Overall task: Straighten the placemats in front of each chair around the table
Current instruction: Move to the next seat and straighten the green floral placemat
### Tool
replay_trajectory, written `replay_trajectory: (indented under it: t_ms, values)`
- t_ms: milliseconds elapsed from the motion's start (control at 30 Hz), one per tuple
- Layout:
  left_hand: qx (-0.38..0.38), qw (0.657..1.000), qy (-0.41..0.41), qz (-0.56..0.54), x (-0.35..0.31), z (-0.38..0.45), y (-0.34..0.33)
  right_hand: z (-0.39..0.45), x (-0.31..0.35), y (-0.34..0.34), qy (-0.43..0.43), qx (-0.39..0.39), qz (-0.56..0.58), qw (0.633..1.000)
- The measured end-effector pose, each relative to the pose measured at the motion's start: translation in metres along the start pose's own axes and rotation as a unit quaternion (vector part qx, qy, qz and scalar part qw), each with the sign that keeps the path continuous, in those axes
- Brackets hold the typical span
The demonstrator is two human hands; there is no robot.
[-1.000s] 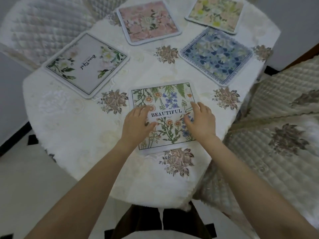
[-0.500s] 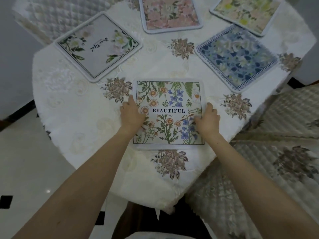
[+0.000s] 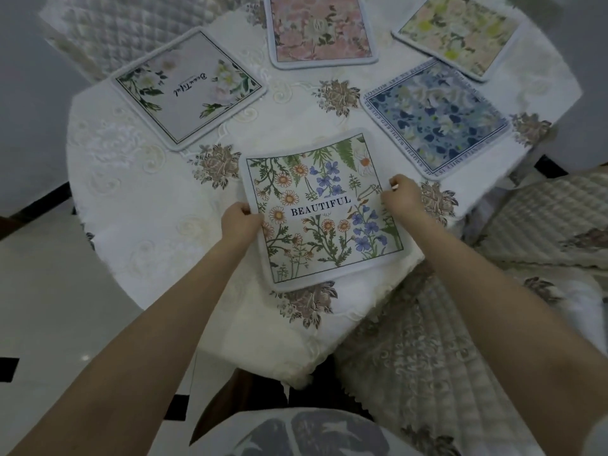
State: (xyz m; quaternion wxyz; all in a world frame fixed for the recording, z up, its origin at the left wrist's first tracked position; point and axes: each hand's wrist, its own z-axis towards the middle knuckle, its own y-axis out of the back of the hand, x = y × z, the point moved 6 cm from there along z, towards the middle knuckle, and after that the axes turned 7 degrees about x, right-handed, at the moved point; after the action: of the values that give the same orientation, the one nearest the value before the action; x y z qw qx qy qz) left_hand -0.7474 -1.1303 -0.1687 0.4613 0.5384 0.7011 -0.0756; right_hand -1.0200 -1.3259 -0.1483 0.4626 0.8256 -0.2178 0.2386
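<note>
Gripping the wildflower placemat by its two side edges, the left hand and right hand are both pinching it, fingers curled closed around the border. It's sitting tilted at the near edge of the tabletop, its right side angled away. Four more are lying further back: the grey placemat, the pink placemat, the yellow-green placemat and the blue placemat

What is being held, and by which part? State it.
The BEAUTIFUL placemat, gripped at its left edge by the left hand and its right edge by the right hand.
</note>
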Motion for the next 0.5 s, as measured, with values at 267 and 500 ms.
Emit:
replay_trajectory:
  t_ms: [267, 500]
  values:
    - [0.025, 0.997, 0.036, -0.056, 0.019, -0.049, -0.037, 0.025, 0.009, 0.028, 0.046, 0.012, -0.079, 0.996]
    - [0.028, 0.997, 0.054, -0.048, 0.035, -0.067, -0.066, 0.037, 0.009, 0.024, 0.071, 0.022, -0.112, 0.991]
